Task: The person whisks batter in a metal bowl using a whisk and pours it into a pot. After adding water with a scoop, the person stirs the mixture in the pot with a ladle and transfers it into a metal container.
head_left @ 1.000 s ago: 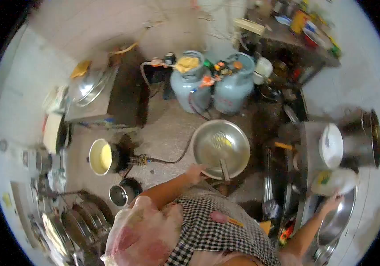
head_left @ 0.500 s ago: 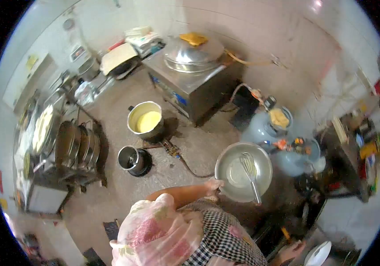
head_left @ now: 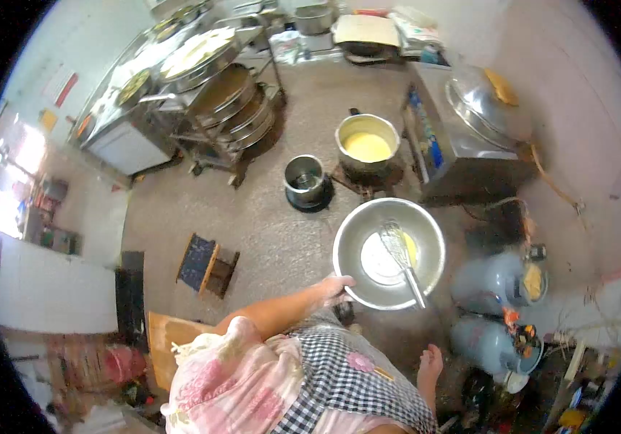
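My left hand (head_left: 336, 290) is closed on the near left rim of a wide metal mixing bowl (head_left: 350, 271), held above the floor. Inside the bowl leans a wire whisk (head_left: 400, 259), its handle resting over the near rim, and a pale, partly yellow patch shows at the bottom. My right hand (head_left: 431, 362) hangs low beside the checked apron (head_left: 347, 376), fingers loosely apart and nothing in them. Beyond the bowl, a deep pot (head_left: 349, 158) with yellow contents (head_left: 368, 147) stands on a burner. A smaller metal pot (head_left: 304, 176) stands to its left.
A steel cabinet (head_left: 462, 163) with a domed lid (head_left: 480, 108) is at the right. Grey gas cylinders (head_left: 488, 282) with hoses stand below it. At the left is a rack (head_left: 209, 137) of large pans. A low stool (head_left: 205, 264) and a wooden board (head_left: 166, 347) lie nearer.
The view has turned left, so the pots and cabinet appear farther right. The bowl has travelled with my left hand toward the pots. My right hand has come in beside the apron.
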Motion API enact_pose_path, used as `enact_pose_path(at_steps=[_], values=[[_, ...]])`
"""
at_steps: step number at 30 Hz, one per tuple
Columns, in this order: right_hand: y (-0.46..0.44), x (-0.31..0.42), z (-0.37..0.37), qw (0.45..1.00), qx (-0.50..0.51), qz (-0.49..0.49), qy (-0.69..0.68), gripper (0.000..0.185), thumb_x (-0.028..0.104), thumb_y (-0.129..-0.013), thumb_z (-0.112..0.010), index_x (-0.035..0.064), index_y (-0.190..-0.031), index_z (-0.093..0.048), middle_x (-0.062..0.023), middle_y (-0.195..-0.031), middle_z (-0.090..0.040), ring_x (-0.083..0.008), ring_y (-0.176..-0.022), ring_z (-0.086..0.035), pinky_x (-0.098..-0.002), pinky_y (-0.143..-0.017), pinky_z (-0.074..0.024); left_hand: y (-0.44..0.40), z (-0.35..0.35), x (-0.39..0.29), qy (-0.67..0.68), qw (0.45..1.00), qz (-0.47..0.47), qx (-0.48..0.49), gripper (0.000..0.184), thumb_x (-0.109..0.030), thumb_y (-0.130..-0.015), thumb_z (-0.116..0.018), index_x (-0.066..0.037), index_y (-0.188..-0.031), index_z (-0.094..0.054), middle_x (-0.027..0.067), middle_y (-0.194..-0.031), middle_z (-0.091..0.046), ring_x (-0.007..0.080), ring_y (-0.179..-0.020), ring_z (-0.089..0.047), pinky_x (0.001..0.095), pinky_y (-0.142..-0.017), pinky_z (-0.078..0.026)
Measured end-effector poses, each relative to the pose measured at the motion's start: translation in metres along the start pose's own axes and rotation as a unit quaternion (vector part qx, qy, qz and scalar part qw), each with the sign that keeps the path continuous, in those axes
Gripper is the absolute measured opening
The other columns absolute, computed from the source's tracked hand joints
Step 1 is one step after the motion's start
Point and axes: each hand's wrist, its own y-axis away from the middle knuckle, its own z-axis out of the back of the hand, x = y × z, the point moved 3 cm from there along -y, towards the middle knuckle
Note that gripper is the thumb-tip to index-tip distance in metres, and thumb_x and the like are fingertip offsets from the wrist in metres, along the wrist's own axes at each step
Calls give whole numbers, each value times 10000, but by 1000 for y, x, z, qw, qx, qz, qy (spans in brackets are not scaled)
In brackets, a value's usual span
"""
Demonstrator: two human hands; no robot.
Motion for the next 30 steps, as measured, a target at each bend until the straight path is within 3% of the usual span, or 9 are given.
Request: enact_pose_path(at_steps=[3, 9, 12, 15, 22, 24, 25, 27, 30], values=[[-30, 40, -38, 998, 59, -10, -26, 259, 105, -835, -501, -23, -1058, -535, -119, -965, -580, -204, -869, -553, -301, -790, -432, -5, 94, -7, -6, 998, 26, -61, 323, -63, -814, -491, 31, -1122, -469, 130, -1022, -576, 240, -917, -590, 340, -758, -517], [-100, 104, -126, 937, 180, 231, 192, 256, 141, -790, -526, -24, -982, -567, -168, -872, -604, -289, -790, -587, -349, -716, -455, 67, 161, -87, 176, 963, -65, -191, 321, -3, -814, -439, 101, -1114, -393, 210, -1031, -532, 314, -924, -582, 387, -761, -541], [-119, 168, -185, 919, 252, 151, 261, 257, 176, -766, -538, 22, -966, -586, -183, -881, -609, -311, -838, -590, -384, -733, -463, 73, 238, -122, 215, 943, -134, -216, 307, -2, -809, -445, 116, -1088, -394, 214, -1000, -534, 312, -898, -587, 389, -753, -547], [-143, 196, -243, 902, 276, 209, 258, 251, 207, -772, -532, 21, -931, -591, -198, -820, -605, -327, -795, -594, -391, -712, -460, 92, 295, -166, 205, 930, -172, -252, 343, 16, -781, -454, 60, -1116, -391, 182, -1004, -525, 289, -872, -593, 353, -675, -565], [-188, 240, -332, 894, 347, 86, 270, 327, 248, -763, -535, -4, -965, -591, -177, -959, -603, -323, -912, -570, -378, -807, -436, 155, 348, -303, 274, 839, -289, -370, 353, -20, -748, -502, 75, -1073, -403, 178, -988, -524, 264, -883, -575, 314, -633, -542], [-202, 239, -350, 901, 337, 45, 269, 310, 232, -765, -526, 11, -967, -604, -180, -1008, -595, -327, -968, -550, -384, -848, -419, 161, 374, -343, 289, 825, -311, -373, 332, -29, -720, -542, 54, -1031, -460, 145, -1003, -534, 238, -896, -570, 329, -650, -551], [-210, 239, -358, 900, 338, 29, 275, 308, 233, -764, -528, 14, -967, -604, -177, -1010, -594, -326, -974, -544, -387, -858, -413, 168, 368, -376, 300, 807, -324, -393, 421, 67, -719, -447, 115, -1123, -336, 230, -1073, -447, 323, -1029, -501, 440, -891, -488], [-230, 242, -379, 895, 345, -1, 284, 305, 235, -763, -534, 19, -967, -605, -171, -1015, -593, -323, -986, -533, -394, -877, -401, 171, 373, -434, 266, 790, -331, -442, 308, 55, -723, -464, 75, -1022, -396, 207, -1036, -465, 289, -968, -535, 370, -820, -538], [-263, 231, -417, 910, 308, -39, 275, 292, 236, -789, -527, -7, -920, -623, -146, -876, -635, -244, -758, -617, -376, -701, -472, 178, 420, -500, 216, 843, -355, -343, 220, 25, -723, -516, 57, -935, -465, 123, -869, -540, 236, -830, -575, 323, -738, -542]])
